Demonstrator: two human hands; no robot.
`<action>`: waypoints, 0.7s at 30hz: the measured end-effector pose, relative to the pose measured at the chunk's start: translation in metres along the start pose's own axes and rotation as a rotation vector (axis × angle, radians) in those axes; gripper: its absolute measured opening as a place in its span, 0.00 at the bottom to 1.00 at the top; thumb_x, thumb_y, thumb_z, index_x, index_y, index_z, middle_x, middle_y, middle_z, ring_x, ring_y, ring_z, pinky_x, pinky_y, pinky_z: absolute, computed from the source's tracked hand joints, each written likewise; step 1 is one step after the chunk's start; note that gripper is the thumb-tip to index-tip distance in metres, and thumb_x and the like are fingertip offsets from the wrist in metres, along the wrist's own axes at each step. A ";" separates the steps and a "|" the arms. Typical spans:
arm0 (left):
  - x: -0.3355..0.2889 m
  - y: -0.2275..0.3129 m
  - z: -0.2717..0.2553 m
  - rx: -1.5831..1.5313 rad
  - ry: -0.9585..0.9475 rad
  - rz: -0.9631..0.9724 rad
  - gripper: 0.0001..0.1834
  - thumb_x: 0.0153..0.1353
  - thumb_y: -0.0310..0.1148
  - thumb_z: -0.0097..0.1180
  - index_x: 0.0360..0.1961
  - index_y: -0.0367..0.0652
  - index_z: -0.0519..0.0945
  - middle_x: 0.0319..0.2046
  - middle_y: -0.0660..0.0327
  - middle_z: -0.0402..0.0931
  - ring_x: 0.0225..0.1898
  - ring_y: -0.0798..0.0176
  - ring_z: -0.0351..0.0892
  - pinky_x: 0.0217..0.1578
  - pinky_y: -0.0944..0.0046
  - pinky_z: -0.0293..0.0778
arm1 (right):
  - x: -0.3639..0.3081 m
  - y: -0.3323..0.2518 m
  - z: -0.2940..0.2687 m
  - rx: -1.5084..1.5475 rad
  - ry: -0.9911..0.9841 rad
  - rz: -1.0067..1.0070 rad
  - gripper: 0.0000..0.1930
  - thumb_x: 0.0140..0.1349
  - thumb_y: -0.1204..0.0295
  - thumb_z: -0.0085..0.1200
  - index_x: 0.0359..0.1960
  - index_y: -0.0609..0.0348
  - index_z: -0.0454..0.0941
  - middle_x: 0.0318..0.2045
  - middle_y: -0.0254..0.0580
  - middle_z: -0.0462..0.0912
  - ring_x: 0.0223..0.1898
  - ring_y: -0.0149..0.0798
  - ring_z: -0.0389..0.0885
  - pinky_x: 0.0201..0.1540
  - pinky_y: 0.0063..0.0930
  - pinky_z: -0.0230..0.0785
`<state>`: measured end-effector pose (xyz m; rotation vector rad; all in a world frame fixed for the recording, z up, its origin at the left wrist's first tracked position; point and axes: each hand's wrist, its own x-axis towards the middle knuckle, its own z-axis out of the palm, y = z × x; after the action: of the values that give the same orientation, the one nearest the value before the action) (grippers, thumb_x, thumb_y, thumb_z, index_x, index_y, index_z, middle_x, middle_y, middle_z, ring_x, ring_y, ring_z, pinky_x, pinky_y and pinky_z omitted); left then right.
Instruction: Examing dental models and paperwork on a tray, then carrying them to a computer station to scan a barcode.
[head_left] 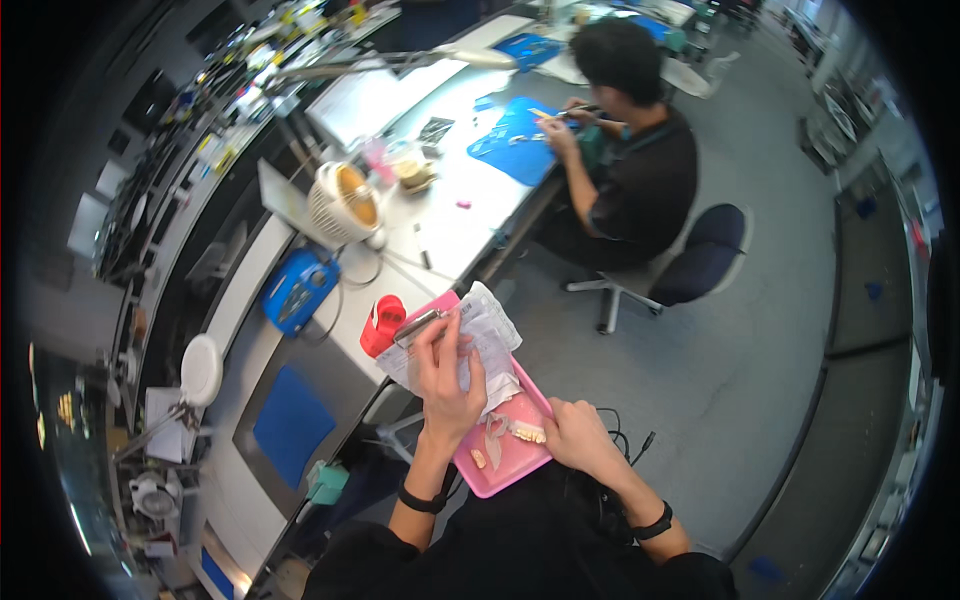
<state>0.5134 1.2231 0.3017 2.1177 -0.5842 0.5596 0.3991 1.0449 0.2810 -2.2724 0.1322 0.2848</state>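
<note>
So the pink tray is on my lap right now, tipped a bit, with its far end poking toward the edge of the white bench. Everything else I'll place off that tray.

Lying in the tray's near half is a set of false teeth, plus a small pale piece closer to the near-left corner. Over the tray's far half there's a bunch of paper slips in a clear bag, held by a metal clip at the far-left corner.

My left hand is flat on top of that paperwork, fingers spread and pressing it down, not really closed on anything. My right hand is curled around the tray's right rim, steadying it, right beside the teeth. Hands are apart, one on each side of the tray.

Looks to me like I'm at the checking-the-paperwork stage, before the teeth come out. Next bit probably needs the papers lifted or flipped clear without tilting the tray, since those pieces are loose and could slide.

Just past the tray's far-left corner sits a red holder, and further out a blue box and a small fan. A co-worker is seated well beyond, working over a blue mat.
</note>
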 end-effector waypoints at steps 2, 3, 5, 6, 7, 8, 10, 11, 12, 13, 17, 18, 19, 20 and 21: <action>-0.002 0.033 0.032 0.041 -0.024 0.125 0.30 0.60 0.14 0.58 0.65 0.32 0.76 0.51 0.48 0.72 0.43 0.57 0.79 0.41 0.62 0.81 | -0.030 0.027 -0.023 0.020 0.077 0.091 0.10 0.63 0.73 0.52 0.32 0.71 0.77 0.27 0.73 0.80 0.34 0.74 0.81 0.43 0.62 0.73; -0.003 0.050 0.049 0.104 -0.024 0.224 0.30 0.59 0.14 0.59 0.65 0.32 0.77 0.49 0.49 0.71 0.40 0.59 0.79 0.39 0.65 0.81 | -0.045 0.039 -0.039 0.030 0.113 0.116 0.10 0.63 0.73 0.52 0.32 0.71 0.77 0.27 0.73 0.80 0.34 0.74 0.81 0.43 0.62 0.73; -0.002 0.085 0.084 0.082 -0.064 0.302 0.31 0.57 0.14 0.60 0.64 0.34 0.78 0.47 0.51 0.72 0.38 0.59 0.78 0.37 0.65 0.79 | -0.077 0.058 -0.070 0.062 0.139 0.203 0.10 0.64 0.73 0.51 0.32 0.72 0.77 0.26 0.74 0.79 0.34 0.75 0.80 0.42 0.63 0.72; -0.001 0.108 0.099 0.076 -0.086 0.352 0.32 0.55 0.15 0.62 0.64 0.36 0.79 0.45 0.52 0.73 0.37 0.59 0.78 0.35 0.65 0.78 | -0.094 0.068 -0.085 0.077 0.174 0.241 0.10 0.64 0.73 0.51 0.32 0.72 0.77 0.26 0.74 0.79 0.34 0.75 0.80 0.42 0.63 0.72; -0.003 0.130 0.116 0.073 -0.106 0.399 0.32 0.53 0.16 0.64 0.64 0.38 0.80 0.42 0.54 0.74 0.36 0.58 0.77 0.34 0.65 0.77 | -0.112 0.081 -0.100 0.087 0.220 0.271 0.10 0.64 0.73 0.51 0.33 0.72 0.77 0.26 0.74 0.79 0.33 0.75 0.80 0.41 0.63 0.72; -0.003 0.152 0.131 0.040 -0.133 0.423 0.32 0.53 0.16 0.64 0.64 0.38 0.80 0.42 0.54 0.74 0.36 0.58 0.77 0.34 0.65 0.77 | -0.129 0.093 -0.114 0.097 0.266 0.303 0.10 0.64 0.74 0.52 0.33 0.73 0.78 0.25 0.74 0.79 0.33 0.76 0.80 0.40 0.63 0.72; 0.002 0.191 0.165 0.059 -0.229 0.508 0.34 0.50 0.17 0.65 0.63 0.41 0.81 0.40 0.56 0.75 0.32 0.60 0.77 0.31 0.65 0.76 | -0.157 0.109 -0.145 0.125 0.335 0.366 0.10 0.63 0.74 0.51 0.33 0.73 0.78 0.25 0.74 0.79 0.33 0.76 0.80 0.40 0.63 0.72; 0.006 0.209 0.183 0.033 -0.255 0.533 0.34 0.50 0.17 0.65 0.63 0.41 0.81 0.40 0.56 0.75 0.32 0.60 0.77 0.31 0.65 0.76 | -0.170 0.116 -0.158 0.143 0.372 0.398 0.10 0.63 0.74 0.51 0.33 0.73 0.78 0.24 0.74 0.78 0.32 0.76 0.79 0.39 0.63 0.72; 0.012 0.230 0.205 -0.014 -0.264 0.607 0.34 0.50 0.17 0.65 0.62 0.40 0.82 0.40 0.57 0.75 0.30 0.60 0.76 0.30 0.64 0.76 | -0.184 0.125 -0.172 0.152 0.404 0.439 0.10 0.63 0.74 0.51 0.33 0.73 0.78 0.24 0.74 0.78 0.32 0.76 0.79 0.39 0.63 0.72; 0.015 0.250 0.226 -0.049 -0.265 0.680 0.34 0.49 0.17 0.65 0.62 0.40 0.82 0.39 0.57 0.76 0.28 0.61 0.76 0.30 0.64 0.76 | -0.195 0.137 -0.185 0.169 0.444 0.462 0.10 0.63 0.74 0.52 0.33 0.73 0.77 0.25 0.74 0.78 0.32 0.75 0.79 0.39 0.63 0.72; 0.024 0.325 0.306 -0.087 -0.325 0.702 0.33 0.50 0.20 0.65 0.62 0.39 0.82 0.37 0.58 0.76 0.28 0.62 0.76 0.29 0.64 0.75 | -0.230 0.182 -0.241 0.187 0.569 0.571 0.10 0.63 0.74 0.52 0.33 0.72 0.78 0.25 0.73 0.79 0.32 0.74 0.80 0.38 0.62 0.72; 0.029 0.346 0.325 -0.094 -0.319 0.730 0.33 0.50 0.21 0.66 0.62 0.38 0.82 0.36 0.58 0.76 0.28 0.62 0.76 0.29 0.64 0.75 | -0.237 0.194 -0.259 0.195 0.584 0.588 0.10 0.63 0.74 0.52 0.33 0.72 0.78 0.25 0.73 0.79 0.32 0.74 0.80 0.38 0.62 0.72; 0.034 0.367 0.345 -0.099 -0.311 0.756 0.34 0.49 0.23 0.66 0.63 0.37 0.81 0.35 0.59 0.75 0.27 0.62 0.75 0.28 0.64 0.74 | -0.243 0.206 -0.278 0.215 0.587 0.604 0.10 0.63 0.73 0.52 0.33 0.72 0.78 0.26 0.73 0.79 0.32 0.74 0.80 0.39 0.62 0.72; 0.040 0.387 0.364 -0.111 -0.321 0.766 0.34 0.49 0.23 0.66 0.63 0.37 0.81 0.35 0.59 0.75 0.27 0.62 0.75 0.28 0.64 0.74 | -0.248 0.219 -0.298 0.235 0.588 0.618 0.10 0.64 0.73 0.52 0.34 0.71 0.78 0.26 0.73 0.79 0.32 0.74 0.80 0.39 0.62 0.72; 0.046 0.407 0.384 -0.075 -0.322 0.773 0.33 0.50 0.26 0.66 0.62 0.38 0.82 0.33 0.60 0.75 0.28 0.62 0.75 0.30 0.63 0.74 | -0.251 0.232 -0.317 0.237 0.602 0.629 0.10 0.64 0.73 0.52 0.34 0.71 0.78 0.26 0.73 0.79 0.32 0.74 0.80 0.39 0.62 0.72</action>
<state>0.3815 0.6819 0.3693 1.8726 -1.6077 0.5912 0.1634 0.6539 0.3750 -1.9580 1.1372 -0.1045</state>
